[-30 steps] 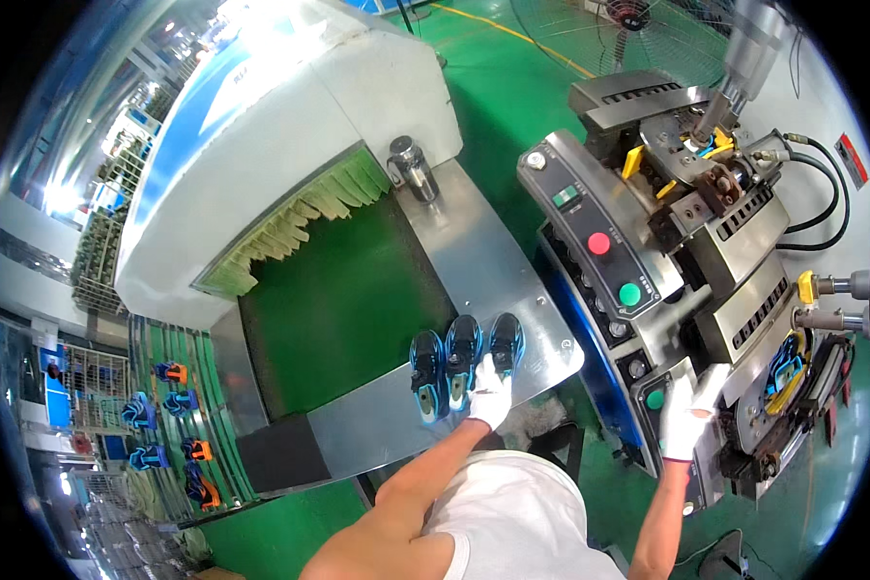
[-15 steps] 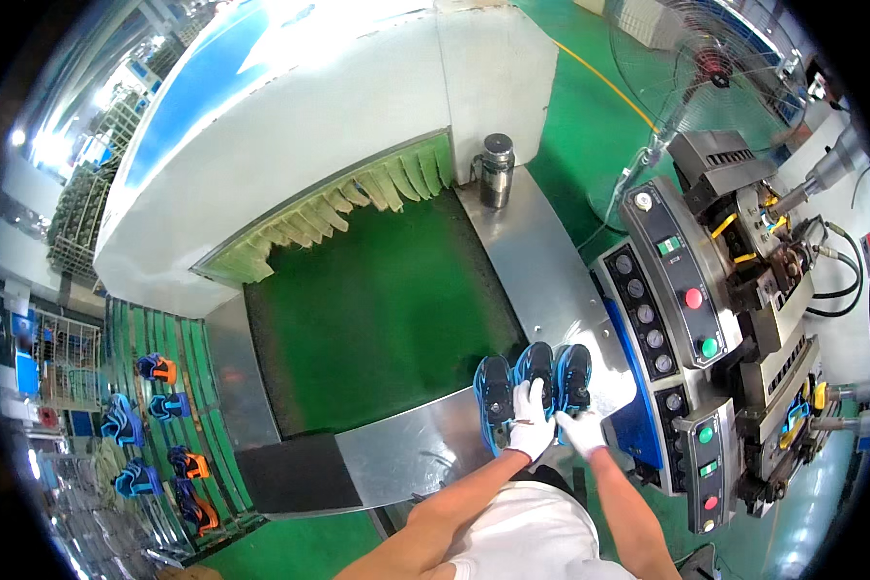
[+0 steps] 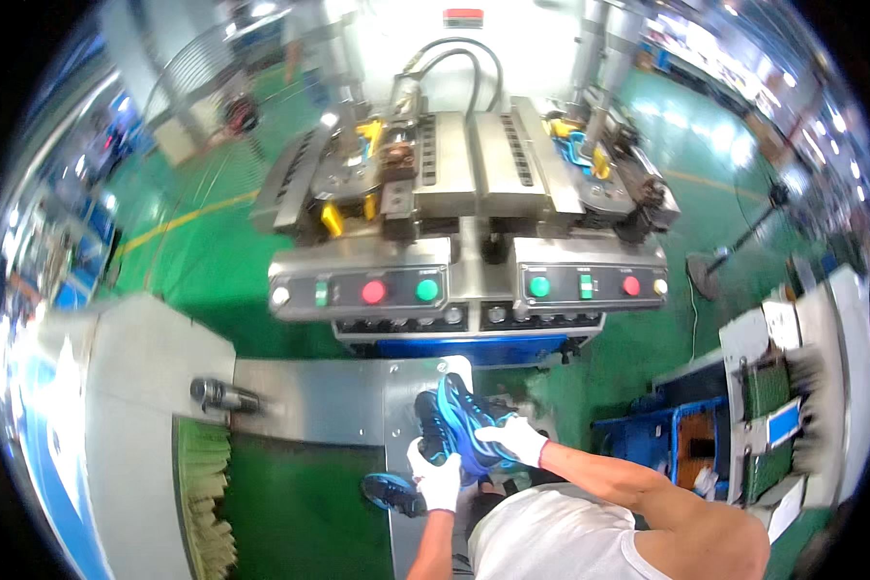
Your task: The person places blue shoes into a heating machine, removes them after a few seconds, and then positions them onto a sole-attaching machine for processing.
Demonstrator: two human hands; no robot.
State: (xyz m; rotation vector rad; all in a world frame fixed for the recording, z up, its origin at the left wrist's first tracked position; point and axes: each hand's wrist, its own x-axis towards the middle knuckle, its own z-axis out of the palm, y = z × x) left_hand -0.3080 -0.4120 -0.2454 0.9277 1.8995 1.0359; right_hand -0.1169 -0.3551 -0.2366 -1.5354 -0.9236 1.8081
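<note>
In front of me are black-and-blue sports shoes. My left hand (image 3: 436,479), in a white glove, grips the heel end of one shoe (image 3: 432,423), fingers closed round it. My right hand (image 3: 517,441), gloved too, is closed on the side of a second shoe (image 3: 462,411). These two shoes are side by side with toes pointing away from me, over the metal ledge. A third shoe (image 3: 392,492) lies on the ledge to the left of my left hand. Blur hides the exact finger placement.
Ahead stands a two-station press (image 3: 474,174) with button panels (image 3: 362,290). A metal flask (image 3: 224,394) is on the metal ledge (image 3: 309,391). To the left are a green conveyor belt (image 3: 300,512) and its fringed opening (image 3: 201,493). Blue bins (image 3: 638,435) and a floor fan (image 3: 703,277) stand right.
My view has swung right to face the press. Both hands have gripped shoes and turned with them; the third shoe now lies apart on the ledge.
</note>
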